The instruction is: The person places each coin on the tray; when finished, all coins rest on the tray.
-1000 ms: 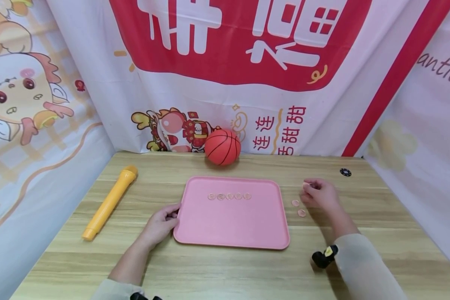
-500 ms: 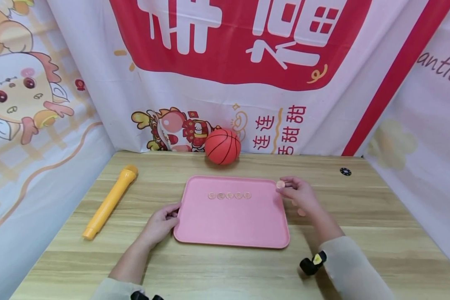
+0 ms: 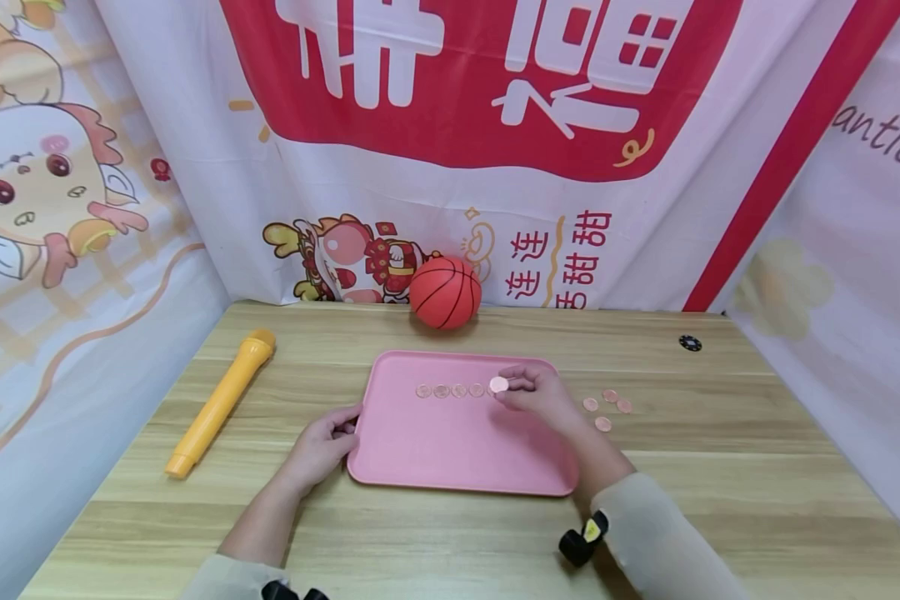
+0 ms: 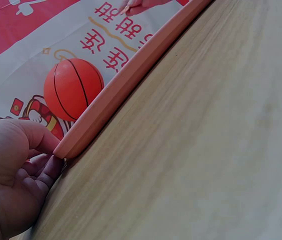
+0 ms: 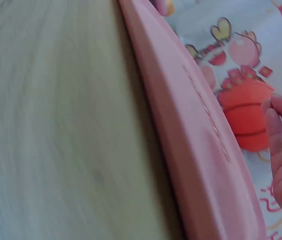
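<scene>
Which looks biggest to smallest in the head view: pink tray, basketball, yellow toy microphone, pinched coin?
1. Pink tray
2. Yellow toy microphone, longer than the ball but thinner
3. Basketball, farther back, so its rank against the microphone is unsure
4. Coin pinched by the right hand

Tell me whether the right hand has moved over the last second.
Yes. The right hand moved left, from the table onto the pink tray.
</scene>
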Demonstrator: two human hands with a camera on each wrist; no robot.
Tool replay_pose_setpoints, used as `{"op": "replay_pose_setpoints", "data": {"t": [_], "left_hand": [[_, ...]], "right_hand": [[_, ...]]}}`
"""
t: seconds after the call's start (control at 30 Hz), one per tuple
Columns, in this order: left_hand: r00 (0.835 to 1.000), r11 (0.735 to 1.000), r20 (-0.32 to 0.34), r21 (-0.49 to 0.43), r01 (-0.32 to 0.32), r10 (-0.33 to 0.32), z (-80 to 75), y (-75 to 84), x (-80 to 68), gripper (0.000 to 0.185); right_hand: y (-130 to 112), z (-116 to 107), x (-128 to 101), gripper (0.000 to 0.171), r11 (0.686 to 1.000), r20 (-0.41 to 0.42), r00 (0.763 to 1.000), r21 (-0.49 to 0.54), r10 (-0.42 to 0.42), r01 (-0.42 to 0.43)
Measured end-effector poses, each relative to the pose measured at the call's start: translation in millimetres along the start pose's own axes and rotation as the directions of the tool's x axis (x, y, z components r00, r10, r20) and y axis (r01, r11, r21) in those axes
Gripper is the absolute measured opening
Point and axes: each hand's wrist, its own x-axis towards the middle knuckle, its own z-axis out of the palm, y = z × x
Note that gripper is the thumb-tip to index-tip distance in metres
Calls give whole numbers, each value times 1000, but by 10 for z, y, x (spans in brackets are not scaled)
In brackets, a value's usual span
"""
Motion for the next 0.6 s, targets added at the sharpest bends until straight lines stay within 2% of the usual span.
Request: {"op": "replay_pose_setpoints", "data": {"t": [0.3, 0.6], "left_hand": [[1000, 1000, -2, 7, -10, 10, 10, -15, 10, 52], [1000, 1000, 3, 2, -3, 3, -1, -22, 18, 52]], "right_hand": [[-14, 530, 105, 32, 994, 10, 994, -17, 105, -105], [38, 811, 215, 32, 994, 26, 995, -51, 96, -95]]}}
